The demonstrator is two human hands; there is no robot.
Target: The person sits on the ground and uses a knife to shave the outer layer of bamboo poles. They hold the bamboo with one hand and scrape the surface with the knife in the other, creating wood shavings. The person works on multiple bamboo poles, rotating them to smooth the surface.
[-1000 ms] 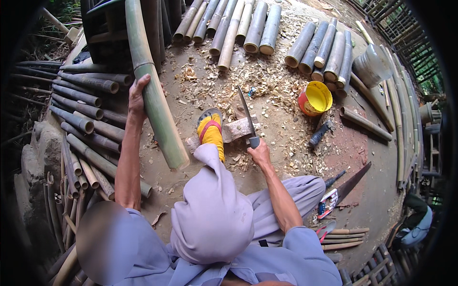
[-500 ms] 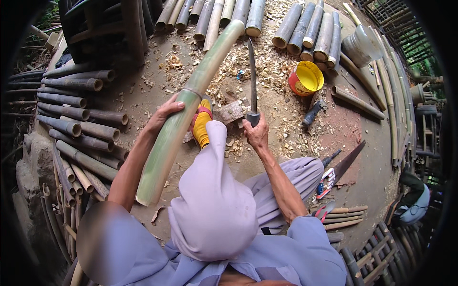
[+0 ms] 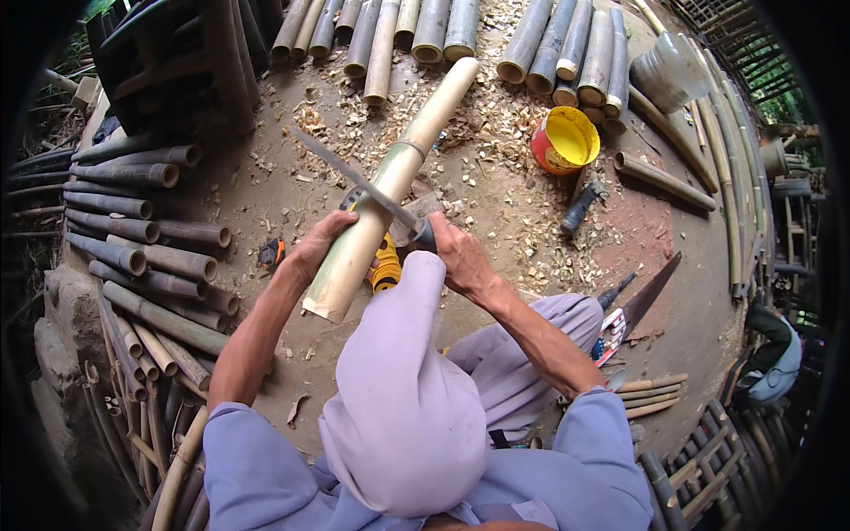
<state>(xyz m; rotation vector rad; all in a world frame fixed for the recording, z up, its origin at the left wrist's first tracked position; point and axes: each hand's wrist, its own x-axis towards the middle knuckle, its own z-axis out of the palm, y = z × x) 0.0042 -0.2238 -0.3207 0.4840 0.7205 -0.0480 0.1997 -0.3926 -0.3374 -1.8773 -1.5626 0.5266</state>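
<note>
A pale, partly scraped bamboo tube (image 3: 429, 113) slants across the middle, its near end toward my left. My left hand (image 3: 320, 243) grips the lower part of it from the left side. My right hand (image 3: 464, 257) is closed on the dark handle of a long-bladed knife (image 3: 341, 165). Its blade lies across the bamboo below the node, pointing up and left. Beneath the bamboo my yellow-covered foot (image 3: 387, 267) shows in part, beside a wooden block (image 3: 434, 202) that is half hidden.
Bamboo tubes lie stacked at left (image 3: 133, 208) and along the back (image 3: 434, 31). Shavings cover the ground. To the right are a yellow-lined bucket (image 3: 567, 140), a dark power tool (image 3: 584, 208) and a handsaw (image 3: 651, 292). An orange-black object (image 3: 272, 254) sits left of my left hand.
The bamboo has turned to show a paler, scraped face, and its near end has moved up and right. The knife has swung from upright to lying across the bamboo.
</note>
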